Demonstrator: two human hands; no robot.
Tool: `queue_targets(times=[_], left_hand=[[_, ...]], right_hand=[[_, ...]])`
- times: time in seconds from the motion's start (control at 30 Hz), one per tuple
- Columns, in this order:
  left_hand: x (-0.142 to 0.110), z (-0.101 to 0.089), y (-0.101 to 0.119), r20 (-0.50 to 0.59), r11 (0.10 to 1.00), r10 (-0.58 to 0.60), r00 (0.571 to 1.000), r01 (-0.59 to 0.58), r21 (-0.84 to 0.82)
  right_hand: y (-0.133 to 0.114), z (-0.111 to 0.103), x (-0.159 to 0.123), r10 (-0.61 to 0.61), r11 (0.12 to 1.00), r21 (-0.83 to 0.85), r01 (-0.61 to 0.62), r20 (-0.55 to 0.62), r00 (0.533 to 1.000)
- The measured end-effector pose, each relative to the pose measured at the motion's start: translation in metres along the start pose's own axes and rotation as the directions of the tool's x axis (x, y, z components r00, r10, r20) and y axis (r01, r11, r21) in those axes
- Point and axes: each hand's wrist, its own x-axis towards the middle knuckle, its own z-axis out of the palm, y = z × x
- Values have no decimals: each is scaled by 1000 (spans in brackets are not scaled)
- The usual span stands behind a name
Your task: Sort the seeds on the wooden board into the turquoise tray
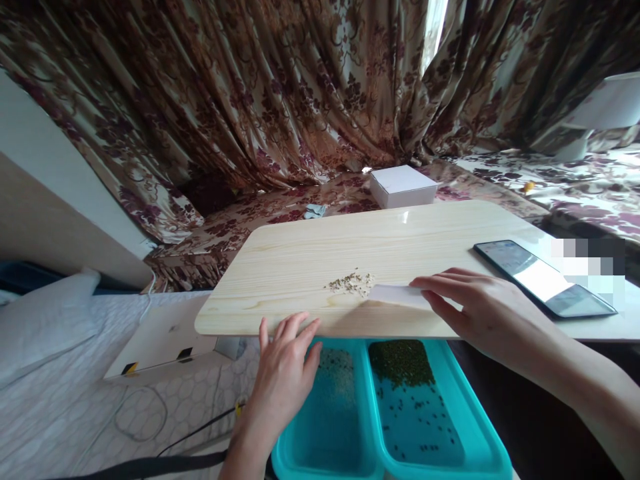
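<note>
My right hand (465, 297) pinches a thin white card (397, 295) between thumb and fingers, low over the wooden board (280, 260). Just left of the card's tip lies a small scattered pile of grains (350, 283), some dark and some pale. My left hand (287, 360) rests with fingers spread at the board's near edge and holds nothing. Below that edge sits a teal two-compartment tray (376, 427). Dark green grains (403, 362) fill the far end of its right compartment, with loose ones strewn nearer. Pale grains (337, 367) lie in the left compartment, partly hidden by my left hand.
A tablet or large phone (530, 273) lies on the board at right, beside my forearm. Behind the board are a white box (404, 185) and a small light-blue cloth (315, 211). A white carton (165, 337) and a cable (200, 427) lie on the bed at left.
</note>
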Motion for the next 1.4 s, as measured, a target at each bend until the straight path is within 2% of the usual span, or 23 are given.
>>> queue_targets(times=[0.23,0.4,0.6,0.77,0.97,1.1,1.27,1.4], left_hand=[[1,-1,0,4,1000,-3,1000,3,-9],[0,-2,0,17,1000,-6,1000,6,-5],[0,-2,0,14,1000,-5,1000,5,-8],[0,-1,0,15,1000,-1,1000,1,5],[0,0,-1,1,1000,2,1000,-2,10],[1,1,-2,1,1000,2,1000,-2,14],[1,1,-1,12,1000,5,1000,-6,10],[0,1,-1,8,1000,9,1000,-9,3]], right_hand=[[4,6,13,-23,997,-78,22,-9,1000],[1,4,16,-34,999,-30,34,30,999],[1,-3,12,-81,996,-49,80,-14,997],[-1,-2,13,-44,999,-18,44,20,999],[2,-4,8,-86,996,-28,86,1,996],[1,0,14,-58,998,-32,57,-18,998],[0,8,23,-29,1000,6,28,32,999],[1,4,19,-55,998,45,53,36,998]])
